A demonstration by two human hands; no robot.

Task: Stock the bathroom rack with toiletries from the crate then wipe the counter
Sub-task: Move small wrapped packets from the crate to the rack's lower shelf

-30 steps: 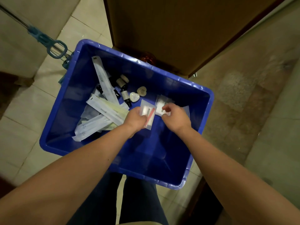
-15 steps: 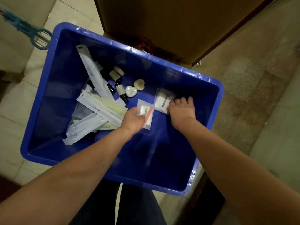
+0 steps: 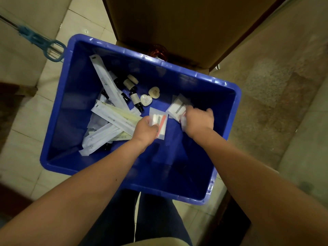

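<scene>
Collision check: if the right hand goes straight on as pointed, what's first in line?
The white sachets at the right hand's curled fingers; it seems to grip them already. Blur hides depth.

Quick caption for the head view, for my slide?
Inside the blue crate, left hand holds a clear packet while right hand grabs white sachets.

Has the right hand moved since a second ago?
Yes, slightly: the right hand has shifted away from the heart-shaped soaps toward the right wall of the crate, and now grips the white packets.
</scene>
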